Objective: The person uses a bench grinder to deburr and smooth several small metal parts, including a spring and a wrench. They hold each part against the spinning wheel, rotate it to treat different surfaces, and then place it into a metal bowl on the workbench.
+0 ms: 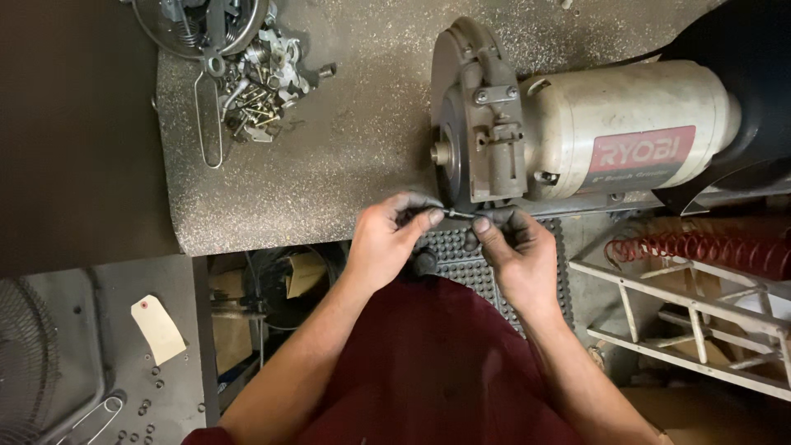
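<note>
My left hand (391, 235) and my right hand (512, 243) meet in front of a bench grinder (577, 132) on a speckled workbench (346, 140). Together they pinch a small thin metal piece (458, 214), holding it level just below the grinder's grey wheel guard (465, 107). Both hands are dark with grime. The piece is mostly hidden by my fingertips, so its shape is unclear. My maroon shirt fills the lower middle of the view.
A pile of screws and small metal parts (259, 91) lies at the bench's back left, next to a round metal part (202, 25). A studded black mat (470, 251) hangs below the grinder. A red coil spring (709, 247) lies on a white metal rack (692, 321) at right.
</note>
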